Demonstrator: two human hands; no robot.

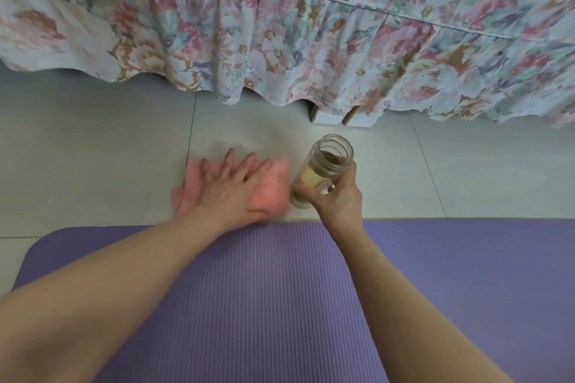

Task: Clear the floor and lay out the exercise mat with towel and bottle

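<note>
A purple ribbed exercise mat [280, 289] lies flat on the tiled floor, filling the lower part of the head view. Just beyond its far edge a folded pink towel [270, 186] rests on the tiles. My left hand [230, 186] lies flat on the towel with fingers spread, covering its middle. Right of the towel stands a clear bottle [323, 171] with an open mouth and pale contents, its base on the floor. My right hand [337, 193] is wrapped around the bottle's near side.
A floral bed skirt [280, 40] hangs down across the whole back. Cardboard box corners [342, 116] poke out beneath it behind the bottle. Pale floor tiles [93, 149] stretch left and right between mat and bed.
</note>
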